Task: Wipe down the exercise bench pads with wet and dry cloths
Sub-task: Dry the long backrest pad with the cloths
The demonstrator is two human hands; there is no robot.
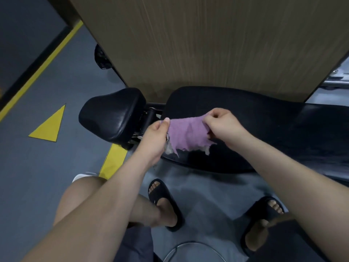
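Cloth, purple and frayed along the bottom edge, pulled flat between both hands over the near end of the long pad. Touching the pad or not, hard to say. Left hand on the cloth's left edge, fingers pinching it with the thumb up top. Right hand on the right edge, fingers curled in and gripping the fabric. Can't tell if wet or dry, tbh. Small pad just left of the long one, black and shiny, with a metal joint in between. Big wood panel right behind both. Grey floor with a yellow triangle and a yellow line. Black slides on both feet down below, plus a wire ring at the very bottom.
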